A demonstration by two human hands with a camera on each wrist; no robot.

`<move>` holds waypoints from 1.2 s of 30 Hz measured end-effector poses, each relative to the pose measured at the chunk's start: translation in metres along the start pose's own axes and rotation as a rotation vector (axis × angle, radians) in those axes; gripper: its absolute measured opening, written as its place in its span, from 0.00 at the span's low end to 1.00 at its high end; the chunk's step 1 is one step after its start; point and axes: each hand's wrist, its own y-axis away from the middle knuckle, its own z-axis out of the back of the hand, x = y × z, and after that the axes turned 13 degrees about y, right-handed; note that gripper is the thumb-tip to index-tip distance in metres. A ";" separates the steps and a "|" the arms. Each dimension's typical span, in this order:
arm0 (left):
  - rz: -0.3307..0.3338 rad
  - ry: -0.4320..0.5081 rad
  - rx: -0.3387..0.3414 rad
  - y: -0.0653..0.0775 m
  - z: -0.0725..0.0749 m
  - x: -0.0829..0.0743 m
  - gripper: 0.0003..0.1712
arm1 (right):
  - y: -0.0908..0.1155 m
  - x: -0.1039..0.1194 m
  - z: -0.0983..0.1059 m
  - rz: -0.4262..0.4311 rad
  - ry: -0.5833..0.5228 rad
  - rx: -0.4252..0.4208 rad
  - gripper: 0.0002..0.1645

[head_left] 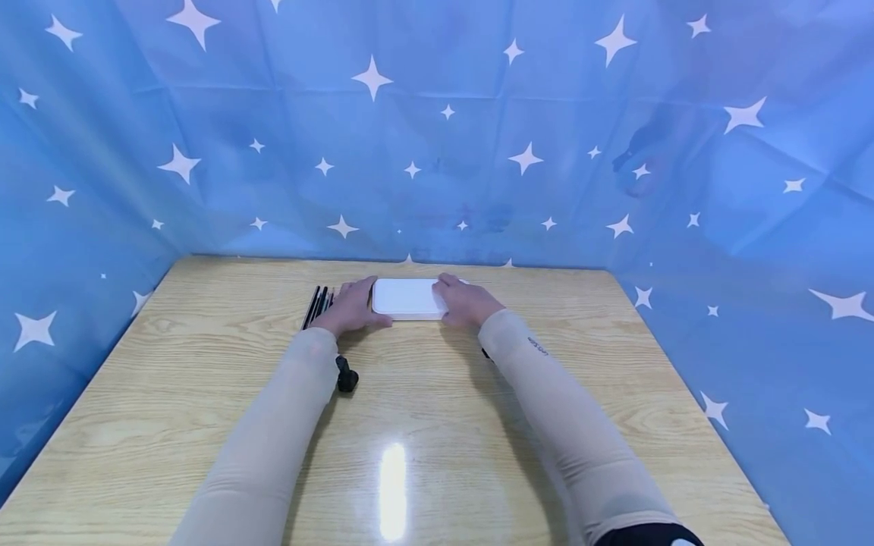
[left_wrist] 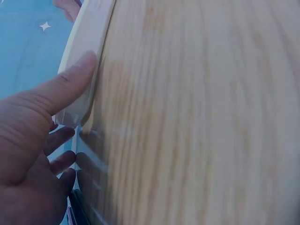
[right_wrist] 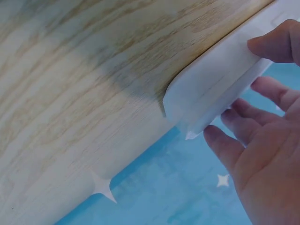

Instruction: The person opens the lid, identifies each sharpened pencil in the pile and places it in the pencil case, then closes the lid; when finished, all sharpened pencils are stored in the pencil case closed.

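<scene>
"What does the head view tell us?"

"Our white box (head_left: 404, 297) lies near the far edge of the table (head_left: 437, 394), our left hand (head_left: 351, 307) and right hand (head_left: 470, 303) gripping opposite ends. Dark sticks (head_left: 312, 309) lie just beside the left."

"And the left wrist view?"

"Our thumb (left_wrist: 70, 83) presses the box's side, the fingers bent round past its end."

"The right wrist view?"

"Thumb on the box, fingers curved toward its other side. Matching pressure at both ends should help us hold it level."

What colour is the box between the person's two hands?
The box is white; it shows best in the head view.
</scene>
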 end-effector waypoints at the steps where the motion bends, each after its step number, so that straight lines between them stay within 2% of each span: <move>1: -0.013 0.017 0.004 -0.001 0.000 0.000 0.59 | 0.000 0.000 0.000 0.003 -0.004 0.003 0.38; 7: -0.036 0.114 0.027 -0.006 -0.003 0.001 0.62 | -0.002 0.000 0.001 0.010 0.019 0.011 0.40; 10: -0.014 0.096 0.011 -0.006 -0.004 0.000 0.65 | -0.005 0.001 0.000 0.016 0.062 -0.008 0.41; 14: 0.009 0.056 -0.012 -0.006 -0.006 0.001 0.63 | -0.007 0.000 0.000 0.024 0.091 -0.021 0.39; 22: 0.048 0.047 -0.034 -0.011 -0.007 0.006 0.61 | -0.009 -0.006 0.007 0.013 0.025 0.060 0.51; 27: 0.064 0.027 -0.041 -0.014 -0.008 0.005 0.61 | -0.013 -0.012 0.011 0.026 -0.037 0.101 0.52; 36: 0.022 -0.033 -0.069 -0.010 -0.009 -0.005 0.55 | -0.018 -0.014 0.015 -0.014 -0.101 0.157 0.50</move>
